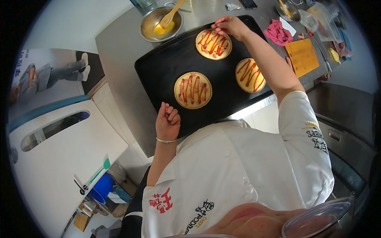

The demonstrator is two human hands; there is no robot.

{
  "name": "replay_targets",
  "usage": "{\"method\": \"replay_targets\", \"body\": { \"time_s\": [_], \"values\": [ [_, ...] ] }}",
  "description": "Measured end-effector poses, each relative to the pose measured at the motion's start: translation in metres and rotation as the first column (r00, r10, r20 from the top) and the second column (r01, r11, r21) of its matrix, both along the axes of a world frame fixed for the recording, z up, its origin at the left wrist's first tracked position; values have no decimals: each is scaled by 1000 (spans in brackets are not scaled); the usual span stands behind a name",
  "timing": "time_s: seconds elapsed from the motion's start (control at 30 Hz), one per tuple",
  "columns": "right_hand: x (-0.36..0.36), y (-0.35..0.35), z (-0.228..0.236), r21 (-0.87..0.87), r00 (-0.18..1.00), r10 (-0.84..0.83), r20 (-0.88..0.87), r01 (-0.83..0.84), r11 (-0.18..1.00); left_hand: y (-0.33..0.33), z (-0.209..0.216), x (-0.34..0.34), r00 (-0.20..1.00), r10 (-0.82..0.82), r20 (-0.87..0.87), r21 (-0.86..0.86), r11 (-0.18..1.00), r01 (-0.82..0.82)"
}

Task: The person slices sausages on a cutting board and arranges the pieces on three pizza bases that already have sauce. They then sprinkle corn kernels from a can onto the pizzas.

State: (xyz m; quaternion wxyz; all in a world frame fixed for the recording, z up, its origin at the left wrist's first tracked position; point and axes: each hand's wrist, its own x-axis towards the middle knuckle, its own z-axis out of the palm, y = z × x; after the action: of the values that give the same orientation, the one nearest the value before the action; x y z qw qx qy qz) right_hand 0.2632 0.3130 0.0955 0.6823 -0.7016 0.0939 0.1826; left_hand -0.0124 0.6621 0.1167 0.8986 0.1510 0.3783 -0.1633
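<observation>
Three round pizza bases with fluted edges lie on a black baking tray (158,75), each with red sauce in zigzags. Pink meat pieces dot the near-left pizza (193,90). A few more show on the far pizza (213,44), while only sauce is visible on the right pizza (251,75), partly covered by my forearm. Over the far pizza's upper edge, my right hand (232,27) is closed in a pinch; what it holds is too small to name. My left hand (168,120) is curled closed, palm up, above the tray's near-left edge, its contents hidden.
A metal bowl (146,24) with yellow liquid and a wooden-handled brush (170,18) stands beyond the tray. To the right lie a pink cloth (278,33), an orange cutting board (301,56), red-handled scissors (310,34) and plastic bags (323,23). A phone (248,4) rests at the far edge.
</observation>
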Motion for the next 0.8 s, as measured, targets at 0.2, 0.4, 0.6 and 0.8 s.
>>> {"method": "replay_targets", "body": {
  "time_s": [0.2,0.4,0.6,0.8],
  "values": [
    [-5,50,-29,-237,986,152,72,-131,963,7,1,1,999,30,28,-19,999,-30],
    [-5,50,-56,-348,951,275,140,-213,913,9,-4,-2,999,29,19,-23,999,-28],
    [2,7,-10,-44,981,-20,195,29,999,8,-4,-5,999,46,19,7,999,-47],
    [-40,11,-35,-445,886,216,411,-12,896,3,-6,0,999,-18,46,-27,999,20]
  ]
}}
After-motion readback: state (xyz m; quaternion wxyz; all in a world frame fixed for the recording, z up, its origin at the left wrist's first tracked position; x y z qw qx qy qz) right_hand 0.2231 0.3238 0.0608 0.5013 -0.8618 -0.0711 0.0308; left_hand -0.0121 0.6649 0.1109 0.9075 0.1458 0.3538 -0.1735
